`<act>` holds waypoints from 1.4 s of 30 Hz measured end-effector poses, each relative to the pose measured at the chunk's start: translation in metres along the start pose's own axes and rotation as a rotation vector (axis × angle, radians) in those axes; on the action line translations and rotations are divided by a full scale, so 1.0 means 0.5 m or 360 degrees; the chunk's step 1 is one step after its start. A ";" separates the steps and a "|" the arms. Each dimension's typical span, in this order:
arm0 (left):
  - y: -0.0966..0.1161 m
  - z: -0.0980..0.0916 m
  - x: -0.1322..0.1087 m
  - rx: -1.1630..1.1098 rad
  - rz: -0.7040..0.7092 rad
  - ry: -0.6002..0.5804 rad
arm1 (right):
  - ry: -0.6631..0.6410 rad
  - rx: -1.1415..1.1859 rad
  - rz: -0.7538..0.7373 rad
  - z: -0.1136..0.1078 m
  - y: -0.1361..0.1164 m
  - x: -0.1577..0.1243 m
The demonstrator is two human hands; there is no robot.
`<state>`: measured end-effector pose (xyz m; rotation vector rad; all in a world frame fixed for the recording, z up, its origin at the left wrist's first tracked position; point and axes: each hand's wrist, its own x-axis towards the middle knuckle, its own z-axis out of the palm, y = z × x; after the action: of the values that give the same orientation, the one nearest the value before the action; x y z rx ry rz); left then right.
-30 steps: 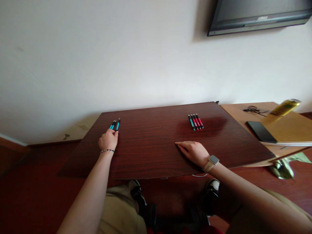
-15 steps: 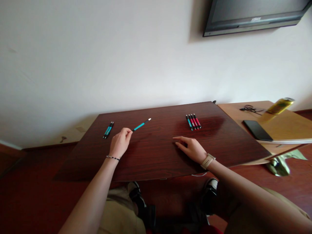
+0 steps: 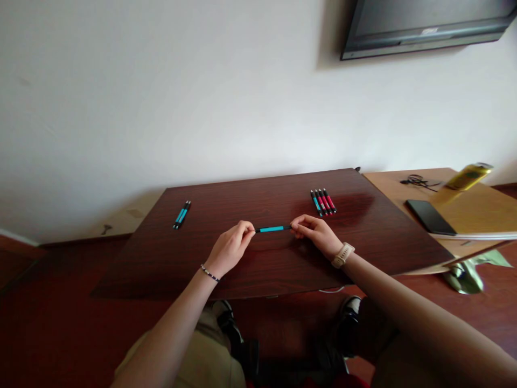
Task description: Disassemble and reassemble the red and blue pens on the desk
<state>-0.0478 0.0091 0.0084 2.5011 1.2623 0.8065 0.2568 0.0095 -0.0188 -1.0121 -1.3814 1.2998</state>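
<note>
A teal pen (image 3: 272, 229) is held level above the middle of the dark wooden table (image 3: 258, 264). My left hand (image 3: 229, 249) pinches its left end and my right hand (image 3: 316, 234), with a watch on the wrist, pinches its right end. Two teal pens (image 3: 181, 214) lie side by side at the table's far left. A row of several pens (image 3: 322, 201), mostly red with one teal, lies at the far right, just beyond my right hand.
A lighter wooden desk (image 3: 472, 213) adjoins on the right, carrying a black phone (image 3: 430, 216), a yellow-green can (image 3: 468, 176) and a tangle of cable (image 3: 417, 181). A screen (image 3: 424, 24) hangs on the white wall. My knees and shoes are below the table edge.
My left hand picked one teal pen from the left group and carried it right to the table's middle. My right hand lifted off the table and took hold of its other end.
</note>
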 end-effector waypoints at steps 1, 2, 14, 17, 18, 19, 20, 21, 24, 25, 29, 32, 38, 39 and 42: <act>0.001 0.003 -0.002 -0.0049 -0.0034 -0.0005 | -0.0001 0.0007 0.0008 0.000 0.000 -0.002; 0.002 0.005 -0.003 -0.0088 -0.0064 -0.0018 | -0.0005 0.0012 0.0014 0.000 -0.001 -0.004; 0.033 0.012 0.006 -0.0329 -0.0193 0.0043 | 0.0056 -0.0009 -0.0018 -0.001 0.014 -0.006; 0.036 0.016 0.008 -0.0449 -0.0322 0.0114 | 0.0046 -0.0050 -0.0054 0.000 0.013 -0.006; 0.037 0.018 0.009 -0.0489 -0.0374 0.0130 | 0.0048 -0.0078 -0.0069 0.001 0.013 -0.006; 0.038 0.019 0.010 -0.0535 -0.0423 0.0144 | 0.0056 -0.0113 -0.0084 0.001 0.013 -0.006; 0.039 0.021 0.012 -0.0587 -0.0469 0.0153 | 0.0068 -0.0147 -0.0098 0.002 0.014 -0.006; 0.040 0.022 0.014 -0.0644 -0.0511 0.0158 | 0.0081 -0.0173 -0.0110 0.002 0.015 -0.006; 0.041 0.027 0.019 -0.0819 -0.0624 0.0151 | 0.0097 -0.0198 -0.0116 0.002 0.021 -0.005; 0.041 0.028 0.020 -0.0865 -0.0653 0.0134 | 0.0095 -0.0193 -0.0109 0.002 0.022 -0.005; 0.034 0.029 0.018 -0.0973 -0.0664 0.0064 | 0.0113 -0.0180 -0.0098 0.001 0.026 -0.005; 0.028 0.026 0.014 -0.1039 -0.0595 0.0052 | 0.0129 -0.0167 -0.0094 0.001 0.026 -0.005; 0.025 0.031 0.014 -0.0989 -0.0598 0.0121 | 0.0130 -0.0214 -0.0096 0.001 0.023 -0.006; 0.026 0.034 0.015 -0.0985 -0.0626 0.0127 | 0.0131 -0.0219 -0.0099 0.002 0.022 -0.006; 0.026 0.039 0.016 -0.1001 -0.0683 0.0099 | 0.0135 -0.0213 -0.0102 0.002 0.022 -0.006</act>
<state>-0.0244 0.0085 0.0009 1.6561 1.2500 0.9798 0.2561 0.0072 -0.0299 -1.0912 -1.4387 1.1168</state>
